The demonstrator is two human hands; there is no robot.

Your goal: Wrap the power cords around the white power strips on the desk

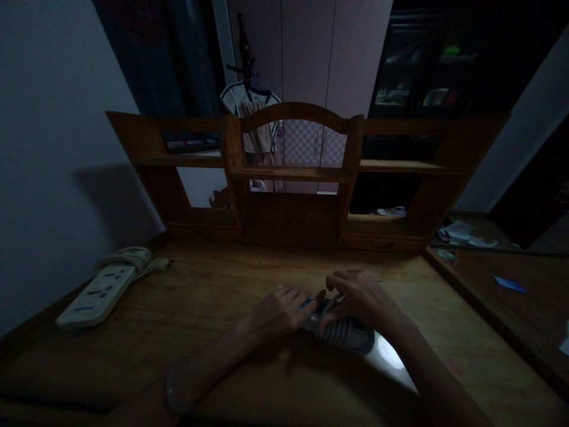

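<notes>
The scene is dim. Both my hands meet over the middle of a wooden desk [222, 279]. My left hand [280, 311] has its fingers curled and pinches a small thin object with a blue part [306, 303]; I cannot make out what it is. My right hand [360, 296] rests with bent fingers on a dark ribbed object [349, 333], which lies on the desk and throws a bright patch of light [391, 356] toward me. The two hands nearly touch at the fingertips.
A white power strip [95, 295] with its coiled cord lies at the desk's left edge by the wall. A wooden shelf unit [293, 172] stands along the back. A second surface to the right holds a blue card [509, 284] and papers [462, 232].
</notes>
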